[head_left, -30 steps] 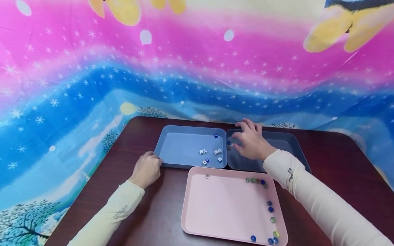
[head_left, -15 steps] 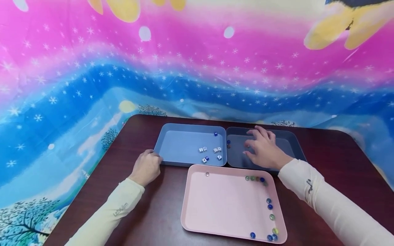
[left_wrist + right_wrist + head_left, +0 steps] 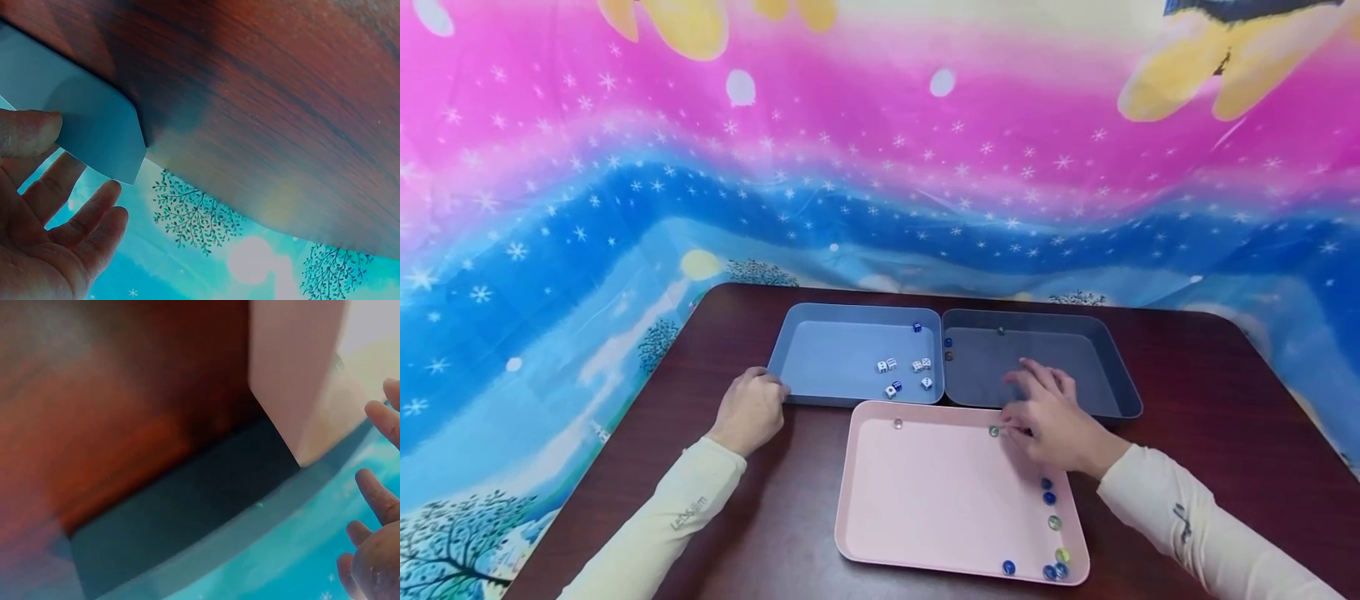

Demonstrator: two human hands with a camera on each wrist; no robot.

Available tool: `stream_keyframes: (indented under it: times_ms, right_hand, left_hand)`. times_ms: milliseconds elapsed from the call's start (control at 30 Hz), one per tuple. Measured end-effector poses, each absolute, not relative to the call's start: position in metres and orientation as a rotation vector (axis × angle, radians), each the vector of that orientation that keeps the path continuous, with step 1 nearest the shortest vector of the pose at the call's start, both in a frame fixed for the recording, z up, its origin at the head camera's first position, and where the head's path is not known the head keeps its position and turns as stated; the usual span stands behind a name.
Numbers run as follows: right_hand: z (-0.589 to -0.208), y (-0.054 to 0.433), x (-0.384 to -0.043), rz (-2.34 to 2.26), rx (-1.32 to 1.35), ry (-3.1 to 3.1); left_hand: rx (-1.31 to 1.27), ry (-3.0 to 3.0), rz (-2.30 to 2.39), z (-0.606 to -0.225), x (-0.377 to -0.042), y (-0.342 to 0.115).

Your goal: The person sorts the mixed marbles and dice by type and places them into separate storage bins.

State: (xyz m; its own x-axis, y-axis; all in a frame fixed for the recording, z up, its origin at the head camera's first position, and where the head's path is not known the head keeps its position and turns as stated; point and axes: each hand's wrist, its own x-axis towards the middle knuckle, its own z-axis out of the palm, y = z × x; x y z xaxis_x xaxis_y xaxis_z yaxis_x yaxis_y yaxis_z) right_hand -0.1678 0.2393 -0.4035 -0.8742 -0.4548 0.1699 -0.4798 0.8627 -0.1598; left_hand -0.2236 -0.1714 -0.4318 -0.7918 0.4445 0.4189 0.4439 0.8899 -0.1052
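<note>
My left hand (image 3: 749, 410) pinches the near left corner of the blue-grey tray (image 3: 827, 392), thumb on its wall in the left wrist view. Several white and blue dice (image 3: 891, 364) lie in that tray. My right hand (image 3: 1051, 421) is over the far right corner of the pink tray (image 3: 880, 557), fingers spread and reaching down, thumb and index fingertips right at a green glass marble (image 3: 994, 432). The hand hides other marbles in that corner. More marbles, blue (image 3: 1049, 498) and green-yellow (image 3: 1062, 555), lie along the right side.
The dark grey tray (image 3: 1105, 358) stands against the blue-grey one, holding a blue marble (image 3: 948, 342), a brown one (image 3: 949, 356) and a greenish one (image 3: 1001, 331). A clear marble (image 3: 898, 424) sits at the pink tray's far left. Behind the brown table (image 3: 730, 325) hangs a patterned cloth.
My right hand has moved from over the dark tray back to the pink tray's far right corner. A greenish marble now shows in the dark tray. My left hand keeps its grip.
</note>
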Motion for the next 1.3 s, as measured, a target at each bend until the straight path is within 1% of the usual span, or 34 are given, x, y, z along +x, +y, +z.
stream_keyframes:
  times_ms: [133,333,767,933,1067,1300]
  right_hand:
    - [-0.417,0.237,-0.161,0.251,0.732,-2.882]
    - [-0.431,0.234,-0.163,0.175,0.768,-2.828]
    - [-0.437,0.23,-0.163,0.098,0.808,-2.811]
    - [-0.426,0.227,-0.159,0.149,0.806,-2.822]
    - [-0.408,0.223,-0.16,0.243,0.817,-2.769]
    - [-0.37,0.213,-0.176,0.293,0.839,-2.656]
  left_hand:
    - [-0.639,-2.623,0.013,-0.432,-0.223,-0.172]
    - [-0.638,-2.617,0.014,-0.432,-0.222,-0.172]
    - [-0.634,-2.637,0.014,-0.43,-0.221,-0.169]
    - [-0.631,-2.633,0.014,-0.429,-0.221,-0.169]
    - [-0.63,-2.639,0.011,-0.43,-0.222,-0.169]
    - [-0.626,-2.637,0.013,-0.43,-0.222,-0.169]
